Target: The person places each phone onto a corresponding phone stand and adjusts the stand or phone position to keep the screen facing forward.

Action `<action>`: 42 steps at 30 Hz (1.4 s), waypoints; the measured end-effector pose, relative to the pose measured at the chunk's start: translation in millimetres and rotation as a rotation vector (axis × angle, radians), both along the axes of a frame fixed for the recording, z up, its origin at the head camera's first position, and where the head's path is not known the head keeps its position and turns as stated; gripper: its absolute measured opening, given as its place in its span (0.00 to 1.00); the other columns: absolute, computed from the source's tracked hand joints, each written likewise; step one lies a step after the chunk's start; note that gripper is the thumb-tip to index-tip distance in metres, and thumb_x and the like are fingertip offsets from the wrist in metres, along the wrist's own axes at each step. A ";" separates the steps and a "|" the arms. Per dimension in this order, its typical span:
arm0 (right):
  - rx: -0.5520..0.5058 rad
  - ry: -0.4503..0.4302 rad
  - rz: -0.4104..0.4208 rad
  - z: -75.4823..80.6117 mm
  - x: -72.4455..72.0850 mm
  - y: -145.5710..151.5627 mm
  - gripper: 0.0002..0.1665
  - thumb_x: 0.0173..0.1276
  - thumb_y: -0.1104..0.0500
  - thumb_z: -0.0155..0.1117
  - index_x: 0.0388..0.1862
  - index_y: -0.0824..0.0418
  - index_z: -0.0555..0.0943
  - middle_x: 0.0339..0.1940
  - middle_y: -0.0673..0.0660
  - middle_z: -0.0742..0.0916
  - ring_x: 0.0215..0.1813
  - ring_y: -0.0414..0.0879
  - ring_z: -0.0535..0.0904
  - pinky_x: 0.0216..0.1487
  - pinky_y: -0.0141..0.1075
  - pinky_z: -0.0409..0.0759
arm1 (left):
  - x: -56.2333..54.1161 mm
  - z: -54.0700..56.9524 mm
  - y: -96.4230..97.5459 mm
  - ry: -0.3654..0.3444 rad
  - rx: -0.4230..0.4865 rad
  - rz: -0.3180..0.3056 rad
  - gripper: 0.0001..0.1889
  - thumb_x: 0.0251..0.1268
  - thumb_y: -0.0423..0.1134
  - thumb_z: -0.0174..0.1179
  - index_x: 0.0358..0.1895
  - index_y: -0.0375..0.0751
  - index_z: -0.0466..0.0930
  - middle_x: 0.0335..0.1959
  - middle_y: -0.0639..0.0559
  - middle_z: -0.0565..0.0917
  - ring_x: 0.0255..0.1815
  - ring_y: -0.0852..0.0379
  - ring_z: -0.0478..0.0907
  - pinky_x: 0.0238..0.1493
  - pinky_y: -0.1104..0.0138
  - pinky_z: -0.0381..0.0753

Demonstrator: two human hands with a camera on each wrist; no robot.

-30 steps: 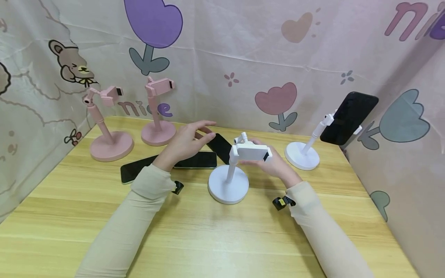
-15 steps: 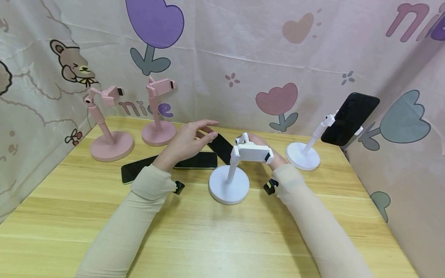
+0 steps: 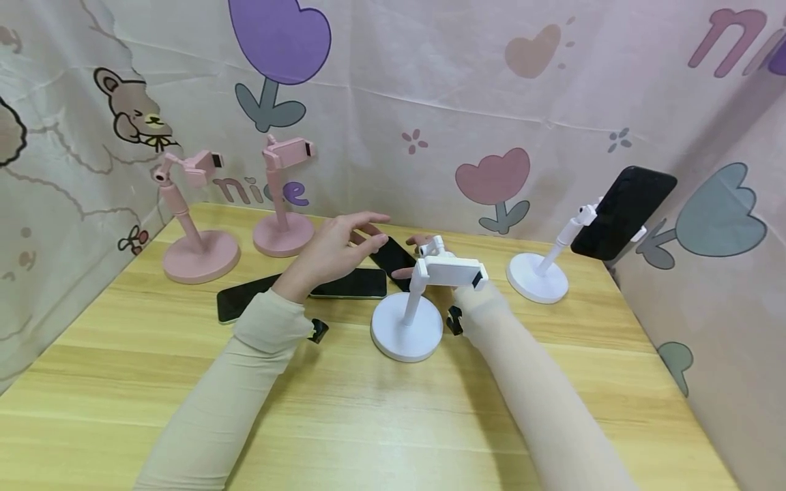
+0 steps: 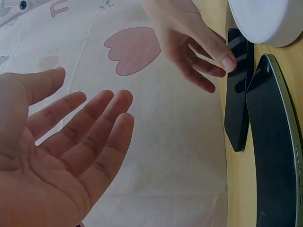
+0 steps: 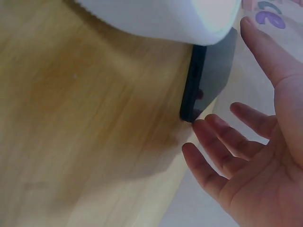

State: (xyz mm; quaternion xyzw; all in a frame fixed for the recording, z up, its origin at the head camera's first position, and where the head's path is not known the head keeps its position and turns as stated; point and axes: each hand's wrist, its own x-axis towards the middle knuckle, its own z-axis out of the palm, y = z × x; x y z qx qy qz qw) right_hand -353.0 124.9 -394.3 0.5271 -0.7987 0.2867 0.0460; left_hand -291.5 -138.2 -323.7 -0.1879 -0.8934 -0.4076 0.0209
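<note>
In the head view, my left hand hovers over the dark phones with its fingers spread loosely; in the left wrist view its palm holds nothing. My right hand is partly hidden behind a white phone stand in the head view. Its fingers reach either side of a slim black phone lying on the table behind the stand. The left wrist view shows the right thumb right at that phone. Beside it, a second dark phone lies below my left hand.
A third phone lies partly behind my left forearm. Two pink phone stands stand at the back left. At the back right, another white stand holds a tilted black phone. A printed cloth hangs behind the table.
My right hand has moved left and behind the white stand, from the stand's right side to the slim black phone. The left hand stays nearly where it was; the view has shifted slightly.
</note>
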 end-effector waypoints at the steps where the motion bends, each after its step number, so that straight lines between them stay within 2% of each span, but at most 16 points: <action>1: 0.032 0.096 0.017 -1.6 -1.4 0.1 0.18 0.65 0.67 0.71 0.54 0.68 0.89 0.69 0.77 0.73 0.67 0.71 0.71 0.69 0.62 0.76 | -0.4 -0.3 0.5 0.002 -0.006 -0.001 0.23 0.83 0.50 0.60 0.75 0.55 0.78 0.64 0.46 0.87 0.60 0.42 0.86 0.61 0.47 0.88; 2: 0.086 0.210 0.018 -7.4 -8.0 1.3 0.19 0.65 0.65 0.73 0.56 0.64 0.90 0.69 0.79 0.72 0.67 0.72 0.71 0.68 0.64 0.77 | -0.4 -0.4 1.0 0.004 -0.010 -0.003 0.22 0.83 0.50 0.60 0.74 0.54 0.78 0.64 0.46 0.87 0.60 0.42 0.86 0.61 0.47 0.88; 6: 0.340 0.336 -0.112 -29.7 -32.4 2.5 0.25 0.69 0.48 0.77 0.65 0.42 0.88 0.76 0.71 0.71 0.74 0.65 0.70 0.73 0.57 0.77 | -1.1 -2.5 2.7 0.012 -0.032 -0.019 0.21 0.82 0.49 0.61 0.73 0.53 0.80 0.62 0.45 0.88 0.59 0.42 0.87 0.61 0.49 0.88; 8: 0.360 0.452 -0.094 -40.7 -43.2 5.2 0.28 0.68 0.42 0.77 0.67 0.35 0.86 0.76 0.69 0.72 0.75 0.63 0.69 0.73 0.55 0.76 | -1.4 -4.0 3.5 0.018 -0.048 -0.044 0.20 0.82 0.47 0.62 0.71 0.51 0.81 0.60 0.45 0.89 0.57 0.44 0.87 0.62 0.50 0.88; 10: 0.391 0.458 -0.116 -53.3 -53.5 6.2 0.27 0.69 0.40 0.75 0.67 0.31 0.85 0.76 0.68 0.73 0.76 0.63 0.67 0.75 0.56 0.74 | -2.0 -5.9 4.3 0.029 -0.067 -0.084 0.20 0.82 0.45 0.62 0.70 0.48 0.83 0.57 0.45 0.90 0.56 0.46 0.87 0.62 0.52 0.88; 12: 0.420 0.381 -0.152 -57.8 -55.5 4.2 0.25 0.71 0.42 0.73 0.67 0.31 0.85 0.77 0.66 0.72 0.78 0.62 0.65 0.78 0.57 0.71 | -2.3 -7.3 5.2 0.037 -0.090 -0.129 0.19 0.81 0.44 0.63 0.69 0.46 0.84 0.54 0.46 0.91 0.54 0.48 0.87 0.61 0.53 0.88; 16: 0.419 0.068 -0.353 -66.3 -65.3 -5.6 0.18 0.74 0.43 0.71 0.62 0.37 0.89 0.75 0.60 0.75 0.75 0.58 0.68 0.76 0.54 0.74 | -1.0 -7.8 6.0 0.033 -0.121 -0.209 0.18 0.80 0.41 0.64 0.67 0.44 0.84 0.50 0.47 0.92 0.50 0.50 0.89 0.58 0.54 0.89; 18: 0.368 -0.127 -0.473 -54.4 -56.1 -12.1 0.20 0.72 0.41 0.74 0.60 0.44 0.89 0.69 0.57 0.77 0.70 0.54 0.70 0.70 0.49 0.77 | -0.5 -7.3 6.6 0.017 -0.134 -0.235 0.18 0.80 0.41 0.64 0.67 0.44 0.84 0.50 0.46 0.92 0.50 0.50 0.89 0.58 0.54 0.90; 25: 0.247 -0.335 -0.556 -1.5 -6.4 -24.3 0.24 0.69 0.45 0.74 0.58 0.56 0.85 0.61 0.58 0.81 0.61 0.52 0.74 0.61 0.41 0.79 | 0.4 -6.1 8.1 -0.029 -0.170 -0.279 0.19 0.80 0.41 0.64 0.68 0.43 0.83 0.52 0.49 0.92 0.51 0.52 0.90 0.59 0.55 0.89; 26: 0.178 -0.433 -0.596 3.0 -1.7 -25.8 0.24 0.66 0.48 0.75 0.56 0.58 0.84 0.59 0.57 0.80 0.60 0.51 0.74 0.60 0.40 0.78 | 0.6 -6.1 8.0 -0.030 -0.174 -0.281 0.19 0.80 0.42 0.64 0.68 0.43 0.84 0.52 0.50 0.92 0.51 0.52 0.90 0.59 0.55 0.89; 29: 0.270 -0.255 -0.527 -19.0 -20.4 -16.1 0.15 0.72 0.46 0.73 0.53 0.48 0.88 0.54 0.49 0.81 0.58 0.43 0.74 0.58 0.31 0.77 | 1.6 -5.7 8.2 -0.036 -0.178 -0.286 0.18 0.81 0.42 0.63 0.68 0.44 0.84 0.54 0.49 0.92 0.52 0.52 0.90 0.59 0.55 0.90; 33: 0.291 0.305 -0.278 -68.9 -65.3 4.7 0.08 0.74 0.43 0.70 0.46 0.36 0.93 0.45 0.47 0.83 0.50 0.41 0.75 0.53 0.30 0.78 | 2.7 -5.2 8.5 -0.046 -0.187 -0.287 0.18 0.81 0.42 0.63 0.68 0.46 0.84 0.55 0.48 0.91 0.52 0.51 0.90 0.58 0.55 0.90; 34: 0.265 0.328 -0.260 -74.1 -69.1 6.8 0.08 0.74 0.43 0.69 0.44 0.37 0.93 0.43 0.48 0.83 0.48 0.43 0.75 0.51 0.31 0.78 | 2.8 -5.2 8.7 -0.048 -0.188 -0.287 0.18 0.81 0.42 0.63 0.68 0.46 0.84 0.55 0.47 0.91 0.52 0.51 0.90 0.58 0.55 0.90; 37: 0.236 0.037 -0.311 -50.2 -44.7 3.2 0.11 0.71 0.46 0.72 0.47 0.46 0.92 0.47 0.51 0.84 0.52 0.47 0.76 0.56 0.37 0.78 | 2.7 -5.4 8.9 -0.049 -0.188 -0.288 0.18 0.81 0.43 0.63 0.67 0.45 0.84 0.55 0.47 0.91 0.53 0.50 0.90 0.58 0.56 0.90; 40: -0.040 -0.690 -0.400 -21.4 -15.8 -1.8 0.10 0.77 0.53 0.67 0.51 0.56 0.85 0.43 0.46 0.89 0.54 0.44 0.80 0.60 0.36 0.77 | 2.1 -6.3 8.7 -0.052 -0.185 -0.294 0.18 0.82 0.43 0.63 0.67 0.43 0.84 0.51 0.47 0.92 0.51 0.49 0.91 0.58 0.55 0.91; 42: -0.221 -0.979 -0.412 -15.5 -11.0 -0.2 0.09 0.80 0.58 0.62 0.54 0.57 0.82 0.41 0.44 0.91 0.55 0.42 0.84 0.62 0.36 0.78 | 1.6 -7.2 8.2 -0.056 -0.183 -0.298 0.18 0.82 0.43 0.62 0.68 0.43 0.84 0.49 0.47 0.93 0.50 0.49 0.91 0.57 0.55 0.91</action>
